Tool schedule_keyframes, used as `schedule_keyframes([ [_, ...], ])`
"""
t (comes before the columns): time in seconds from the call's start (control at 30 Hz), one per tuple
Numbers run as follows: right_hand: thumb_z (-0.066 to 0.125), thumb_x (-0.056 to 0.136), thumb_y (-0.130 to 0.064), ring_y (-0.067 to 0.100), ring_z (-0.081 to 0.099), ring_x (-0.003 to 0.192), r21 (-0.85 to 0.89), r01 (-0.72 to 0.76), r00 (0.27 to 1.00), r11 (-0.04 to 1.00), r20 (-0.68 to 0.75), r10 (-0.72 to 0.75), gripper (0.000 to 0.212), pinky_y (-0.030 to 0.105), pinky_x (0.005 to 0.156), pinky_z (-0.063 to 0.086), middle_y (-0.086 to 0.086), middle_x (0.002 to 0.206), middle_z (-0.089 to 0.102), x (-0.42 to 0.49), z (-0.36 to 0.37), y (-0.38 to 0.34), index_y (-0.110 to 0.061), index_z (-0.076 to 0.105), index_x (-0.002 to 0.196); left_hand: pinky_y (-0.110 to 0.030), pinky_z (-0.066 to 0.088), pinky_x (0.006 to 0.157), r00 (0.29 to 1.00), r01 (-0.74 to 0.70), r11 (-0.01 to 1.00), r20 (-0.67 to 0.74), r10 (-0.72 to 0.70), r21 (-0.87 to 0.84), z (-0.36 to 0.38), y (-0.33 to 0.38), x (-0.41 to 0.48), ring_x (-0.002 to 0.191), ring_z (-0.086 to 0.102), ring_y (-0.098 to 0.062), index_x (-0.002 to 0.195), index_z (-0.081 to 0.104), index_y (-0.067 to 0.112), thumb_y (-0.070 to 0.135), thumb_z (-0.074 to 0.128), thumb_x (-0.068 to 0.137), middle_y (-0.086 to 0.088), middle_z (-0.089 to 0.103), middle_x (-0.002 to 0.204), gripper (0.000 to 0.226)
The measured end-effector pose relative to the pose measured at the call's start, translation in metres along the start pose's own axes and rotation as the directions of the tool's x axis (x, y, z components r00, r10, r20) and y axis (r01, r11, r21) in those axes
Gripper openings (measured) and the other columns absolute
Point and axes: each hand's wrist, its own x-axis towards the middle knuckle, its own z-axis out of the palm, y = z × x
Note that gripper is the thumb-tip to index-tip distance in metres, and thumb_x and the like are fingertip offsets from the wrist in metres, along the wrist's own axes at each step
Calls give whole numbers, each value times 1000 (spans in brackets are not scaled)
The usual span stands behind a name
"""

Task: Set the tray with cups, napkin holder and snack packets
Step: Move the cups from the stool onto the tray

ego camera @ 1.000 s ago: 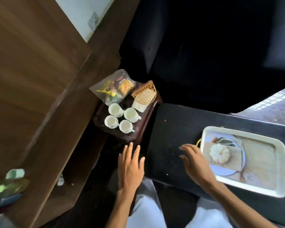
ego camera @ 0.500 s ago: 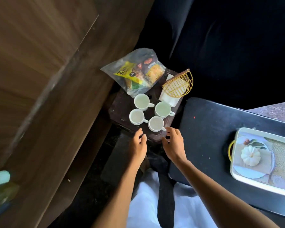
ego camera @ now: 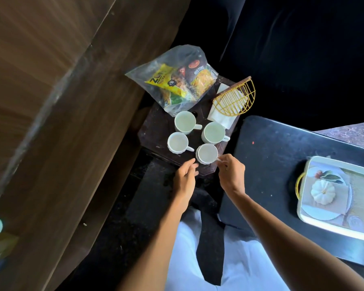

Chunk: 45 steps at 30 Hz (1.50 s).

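Several white cups stand on a small dark side table (ego camera: 156,131). The nearest cup (ego camera: 206,153) is between my hands. My right hand (ego camera: 231,173) pinches its handle. My left hand (ego camera: 185,175) is just left of that cup, fingers loosely curled, apart from it. Behind the cups lies a clear bag of snack packets (ego camera: 177,80) and a gold wire napkin holder (ego camera: 235,97) with white napkins. The white tray (ego camera: 334,227) with a pumpkin picture sits on the black table (ego camera: 271,164) at right.
A wooden panel (ego camera: 51,101) rises at left. A dark sofa fills the back. My white-clad lap is below, between the side table and the black table.
Both hands moved forward to the nearest cup; my right hand left the tray side and closed on the cup's handle. The view swung left, so the tray slid right.
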Motion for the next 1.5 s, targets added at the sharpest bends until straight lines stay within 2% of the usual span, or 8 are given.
schedule_keyframes([
  [0.27,69,91,-13,13,67,77,110,43,999,993,-35,-39,5,1,65,41,1,85,75,-24,-52,50,-11,70,87,-40,47,103,995,64,959,-61,-84,-276,40,0,-18,123,60,-30,138,59,11,14,41,108,-14,61,141,35],
  [0.4,69,92,-11,8,64,75,102,102,994,990,-42,-98,3,0,67,40,-5,86,73,-38,-100,89,-12,70,90,-38,51,101,991,127,931,15,-130,-341,91,-2,-33,119,64,-24,131,65,15,18,52,104,-9,66,133,30],
  [0.6,67,93,-12,5,65,81,82,40,995,996,-92,-32,7,5,73,43,-11,89,73,-43,-162,177,-16,73,93,-40,59,96,988,-118,993,99,117,3,197,-54,-43,106,72,-7,107,79,25,20,66,98,11,79,108,17],
  [0.77,69,91,-5,22,72,86,82,-13,990,997,-139,24,11,36,80,57,-1,93,76,-42,-195,254,-9,75,99,-40,62,91,977,-206,963,100,191,176,271,-103,-47,97,73,1,110,79,23,18,65,96,17,79,105,20],
  [1.0,69,89,3,-6,63,87,95,-1,981,995,-192,19,19,-3,77,43,-8,91,70,-38,-218,327,-7,73,104,-36,63,89,974,-204,932,159,162,299,327,-137,-45,97,74,-1,114,78,27,19,67,95,13,79,108,23],
  [1.1,70,89,1,0,67,84,74,-2,981,997,-194,17,19,2,78,46,-7,94,74,-36,-225,347,-10,74,105,-31,62,90,974,-204,919,167,155,338,342,-142,-44,96,74,1,114,78,24,19,69,94,10,80,109,22],
  [1.27,70,89,0,9,71,86,87,-15,980,996,-197,32,18,16,79,52,-1,97,77,-31,-227,367,-9,74,104,-1,50,75,965,-253,845,182,188,471,360,-148,-42,82,67,17,115,78,22,22,70,93,8,79,110,23],
  [1.5,69,91,-2,12,72,90,141,-58,983,988,-164,81,17,32,83,59,-2,98,75,-31,-216,376,-11,72,105,-2,48,74,967,-253,761,174,186,598,362,-152,-37,102,74,-11,120,75,20,24,69,95,4,79,114,26],
])
